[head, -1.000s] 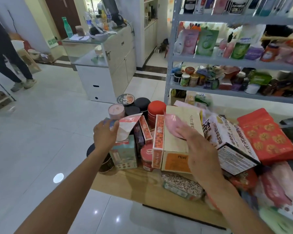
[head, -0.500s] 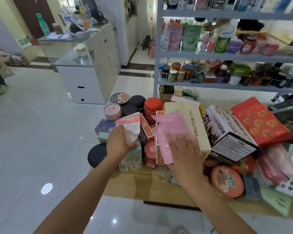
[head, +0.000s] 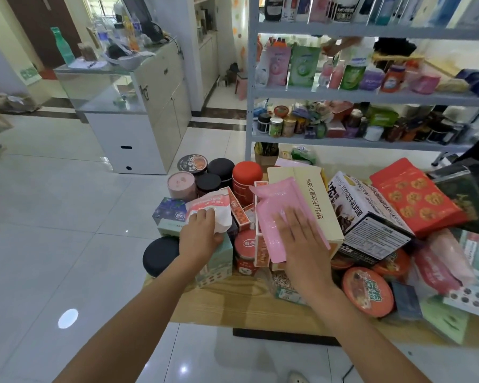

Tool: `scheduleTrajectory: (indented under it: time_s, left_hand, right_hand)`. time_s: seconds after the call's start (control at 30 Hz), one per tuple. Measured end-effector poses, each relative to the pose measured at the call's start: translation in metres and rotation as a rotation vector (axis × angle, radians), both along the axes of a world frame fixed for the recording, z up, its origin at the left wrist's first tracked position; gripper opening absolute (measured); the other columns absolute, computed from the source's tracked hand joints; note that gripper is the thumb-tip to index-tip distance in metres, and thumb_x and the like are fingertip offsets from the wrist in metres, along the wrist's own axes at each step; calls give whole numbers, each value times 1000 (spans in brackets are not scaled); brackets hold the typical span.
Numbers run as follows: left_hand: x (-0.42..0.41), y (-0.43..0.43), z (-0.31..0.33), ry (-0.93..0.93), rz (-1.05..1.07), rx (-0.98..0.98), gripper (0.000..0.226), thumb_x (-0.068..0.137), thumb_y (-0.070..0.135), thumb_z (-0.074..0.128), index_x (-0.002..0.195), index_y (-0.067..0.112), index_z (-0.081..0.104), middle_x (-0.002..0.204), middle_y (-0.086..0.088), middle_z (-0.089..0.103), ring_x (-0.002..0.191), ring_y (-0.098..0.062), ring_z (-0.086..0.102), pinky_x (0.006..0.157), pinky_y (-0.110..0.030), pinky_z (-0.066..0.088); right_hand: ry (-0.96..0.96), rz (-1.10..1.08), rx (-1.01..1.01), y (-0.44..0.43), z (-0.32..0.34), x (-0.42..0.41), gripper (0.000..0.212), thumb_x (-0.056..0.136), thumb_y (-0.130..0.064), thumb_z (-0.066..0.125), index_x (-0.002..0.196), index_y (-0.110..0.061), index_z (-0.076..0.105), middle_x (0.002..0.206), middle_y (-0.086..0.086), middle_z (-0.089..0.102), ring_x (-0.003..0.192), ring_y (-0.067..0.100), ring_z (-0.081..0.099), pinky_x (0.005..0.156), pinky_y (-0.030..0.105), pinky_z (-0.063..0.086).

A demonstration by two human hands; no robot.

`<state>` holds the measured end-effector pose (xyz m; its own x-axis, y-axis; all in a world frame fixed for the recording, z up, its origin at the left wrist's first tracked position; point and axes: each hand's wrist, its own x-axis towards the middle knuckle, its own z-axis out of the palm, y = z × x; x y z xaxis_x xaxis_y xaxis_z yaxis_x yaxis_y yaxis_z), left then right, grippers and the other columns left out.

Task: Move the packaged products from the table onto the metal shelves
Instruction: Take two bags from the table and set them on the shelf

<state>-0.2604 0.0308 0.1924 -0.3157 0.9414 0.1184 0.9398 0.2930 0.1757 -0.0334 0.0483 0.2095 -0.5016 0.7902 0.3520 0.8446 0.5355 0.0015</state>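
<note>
Two packets in hand, none yet on the shelves (head: 371,96). Far left on the bench (head: 233,308): a black-lidded jar (head: 159,255) at the corner, clear of the action.

Next, the left hand (head: 202,239), fingers curled and clamped on the lower end of a white pouch (head: 213,207), holding it up over a teal box (head: 219,262) and beside a blue box (head: 169,211). Probably gripped by the end to draw it out of the crowd of cans just behind.

Further right, a pink pouch (head: 271,214) lying tilted against the sloping face of a cream box (head: 313,194), pinned there by the right hand (head: 302,244). Fingers straight and slightly spread, pressing flat rather than pinching. Likely spread that way to stop limp, slippery film from sliding down before taking a proper grip. Thumb hard to read, so no telling about a hold under the edge.

Right again: a printed carton (head: 371,214) and a red bag (head: 415,197) leaning in a loose heap, with a bowl (head: 367,295) near the front edge.

Behind it all, the shelves, well stocked on the middle tiers, so calling for a gap to be picked before setting anything down. Judged as the pick-up step, early in the job, with most goods on the bench.
</note>
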Motion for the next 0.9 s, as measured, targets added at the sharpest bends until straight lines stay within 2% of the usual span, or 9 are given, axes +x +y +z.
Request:
scheduleTrajectory:
  time_s: [0.13,0.27,0.43,0.53,0.6,0.67,0.77,0.83,0.9]
  left_hand:
    - [3,-26,8,29,-118,230,47,57,19,90,93,5,63,98,-10,68,85,-28,66,54,-33,51]
    - [18,-71,-8,121,-221,405,51,56,13,91,100,0,68,105,-17,70,96,-33,68,70,-44,59]
    - [25,-79,-29,216,-234,160,80,48,14,91,114,9,47,114,-15,62,109,-36,58,89,-55,51]
    - [21,-65,-29,214,-178,91,90,48,7,87,126,11,43,119,-18,54,110,-38,51,87,-55,50]
    - [16,-55,-26,197,-139,43,94,47,4,86,131,12,44,126,-22,51,113,-42,50,84,-55,51]
    - [14,-48,-23,180,-104,12,89,48,3,87,129,11,51,130,-25,54,115,-45,53,81,-53,53]
    - [13,-43,-19,152,-88,55,79,53,2,87,126,10,59,124,-20,62,112,-41,59,76,-50,56]
    - [8,-42,-18,95,-69,164,68,60,3,86,125,10,63,121,-18,64,110,-39,62,74,-49,56]
    - [7,-41,-6,-43,6,305,52,72,3,78,122,11,65,121,-15,65,111,-38,62,75,-47,55]
  right_hand:
    - [10,7,0,1,2,3,110,47,-5,89,143,-13,36,149,12,38,140,25,32,112,45,23]
    - [29,26,-19,4,2,6,107,51,-4,88,144,-12,37,150,12,38,140,24,29,116,39,19]
    - [48,53,-16,8,-1,8,107,51,-2,87,144,-11,37,150,13,37,141,23,25,120,35,7]
    - [53,75,28,9,-1,10,110,45,-5,90,142,-10,38,147,14,41,138,25,28,113,44,22]
    - [46,86,53,11,-1,11,109,44,-6,90,141,-9,39,147,14,42,137,25,27,111,46,26]
    - [40,91,50,12,-3,13,106,49,-7,89,142,-10,38,148,14,40,139,27,27,114,46,27]
    - [47,81,10,12,-1,13,99,56,-5,84,143,-11,37,149,14,38,139,32,35,109,54,34]
    - [63,77,15,13,1,13,91,59,-1,81,140,-9,42,146,16,42,135,34,40,105,57,37]
    - [108,85,18,18,4,14,84,62,0,81,138,-9,44,143,16,47,131,35,45,102,56,42]
